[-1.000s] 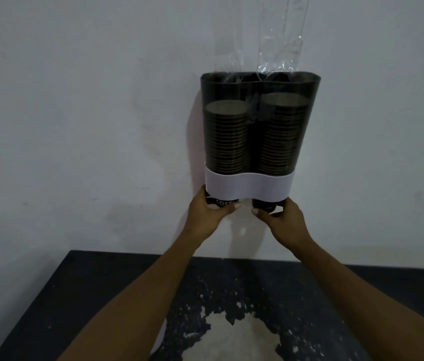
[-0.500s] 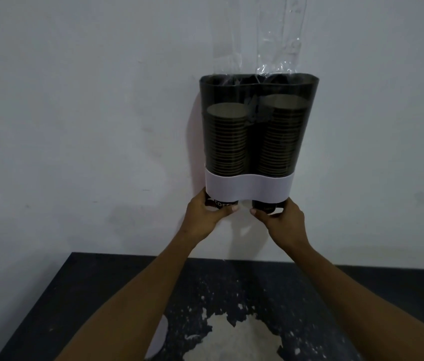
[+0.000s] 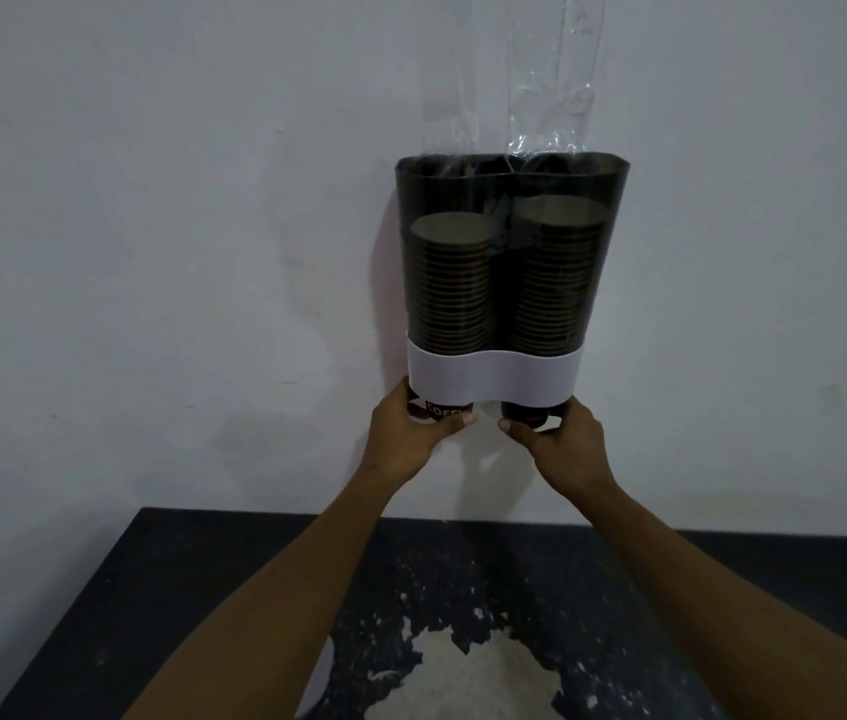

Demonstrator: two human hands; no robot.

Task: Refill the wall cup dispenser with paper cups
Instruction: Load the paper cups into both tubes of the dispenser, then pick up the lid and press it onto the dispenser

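— Under the left tube of the cup dispenser [image 3: 489,267], what is the left hand [image 3: 408,441] doing?

— It is cupping the bottom cup [image 3: 79,409] there... let me place that properly: the left cup [image 3: 444,409], the one with white lettering, is poking out below the white band [image 3: 494,379], and the fingers [image 3: 463,420] are curling round it from beneath and from the wall side. So that hand is gripping the cup.

— And the stacks above?

— Both tubes are looking well filled. The left stack [image 3: 450,288] is sitting a little lower than the right stack [image 3: 556,275], and clear plastic wrap [image 3: 551,96] is trailing up the wall out of the open top.

— Moving right, then?

— The right hand [image 3: 564,449] is mirroring the left one: its fingers [image 3: 507,426] are wrapping the right cup [image 3: 527,414] just under the band, thumb side toward the middle. The two hands are nearly touching each other between the outlets.

— Which step is this, would you say?

— I am judging that loading is mostly done and the person is seating or testing the bottom cups. The next move is probably calling for a gentle, even tug or push, then pulling that loose wrap clear of the top.

— And below?

— The dark, paint-flecked counter [image 3: 203,615] is lying well under both arms.
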